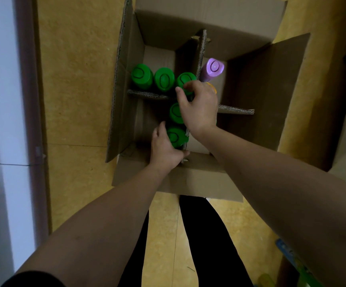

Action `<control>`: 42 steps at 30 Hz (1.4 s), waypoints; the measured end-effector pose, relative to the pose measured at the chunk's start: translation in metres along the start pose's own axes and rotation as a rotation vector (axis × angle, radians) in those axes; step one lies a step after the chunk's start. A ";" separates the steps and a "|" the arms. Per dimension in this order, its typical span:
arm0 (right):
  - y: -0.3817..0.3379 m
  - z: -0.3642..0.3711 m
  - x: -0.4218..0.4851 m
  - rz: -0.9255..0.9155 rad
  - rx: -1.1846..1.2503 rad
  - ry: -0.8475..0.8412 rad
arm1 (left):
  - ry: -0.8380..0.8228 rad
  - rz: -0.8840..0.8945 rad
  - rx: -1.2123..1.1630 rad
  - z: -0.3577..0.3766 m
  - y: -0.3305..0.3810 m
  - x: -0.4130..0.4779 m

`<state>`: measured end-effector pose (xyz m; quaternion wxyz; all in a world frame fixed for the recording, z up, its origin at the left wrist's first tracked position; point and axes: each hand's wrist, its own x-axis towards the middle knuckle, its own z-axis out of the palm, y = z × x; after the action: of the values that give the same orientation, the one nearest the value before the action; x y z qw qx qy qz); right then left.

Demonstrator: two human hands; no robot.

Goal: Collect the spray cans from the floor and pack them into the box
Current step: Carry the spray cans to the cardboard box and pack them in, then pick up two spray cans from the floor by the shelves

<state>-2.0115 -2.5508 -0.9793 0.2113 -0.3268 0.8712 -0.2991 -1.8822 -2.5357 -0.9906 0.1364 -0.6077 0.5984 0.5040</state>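
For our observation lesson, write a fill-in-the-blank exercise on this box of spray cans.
Left of the long divider show ___ green caps.
The far right compartment's fully visible cap is ___.
The left hand grips a can with a ___ cap.
The right hand pinches one of the far left compartment's ___ caps.
Answers: five, purple, green, three.

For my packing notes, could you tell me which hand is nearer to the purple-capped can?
Right. The right hand, pinching a farther green-capped can, lies just short of the purple-capped can; the left hand is farther back, holding the nearest green-capped can.
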 end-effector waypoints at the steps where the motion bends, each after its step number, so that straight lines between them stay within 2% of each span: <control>1: -0.002 -0.002 -0.001 0.004 -0.019 -0.010 | 0.004 -0.012 0.013 -0.003 0.000 -0.003; 6: -0.024 -0.028 -0.001 0.028 -0.168 -0.118 | 0.069 0.018 0.065 -0.033 0.015 -0.017; 14: -0.072 -0.102 -0.010 0.052 -0.272 -0.215 | 0.161 0.077 0.139 -0.097 0.076 -0.069; 18: -0.119 -0.164 -0.023 0.055 -0.296 -0.280 | 0.208 0.152 0.211 -0.147 0.121 -0.119; 25: -0.229 -0.313 -0.022 0.006 -0.355 -0.264 | 0.327 0.293 0.298 -0.250 0.234 -0.236; 31: -0.325 -0.449 -0.033 -0.120 -0.386 -0.094 | 0.473 0.493 0.349 -0.319 0.343 -0.346; 38: -0.388 -0.571 -0.079 -0.064 -0.415 0.170 | 0.547 0.846 0.534 -0.372 0.431 -0.450; 42: -0.403 -0.627 -0.123 0.014 -0.377 0.349 | 0.541 1.016 0.609 -0.372 0.469 -0.504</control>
<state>-2.1006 -2.4699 -0.2339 -0.0050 -0.2979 0.9371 -0.1821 -2.0079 -2.6402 -0.2257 -0.1082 -0.2887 0.9405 0.1427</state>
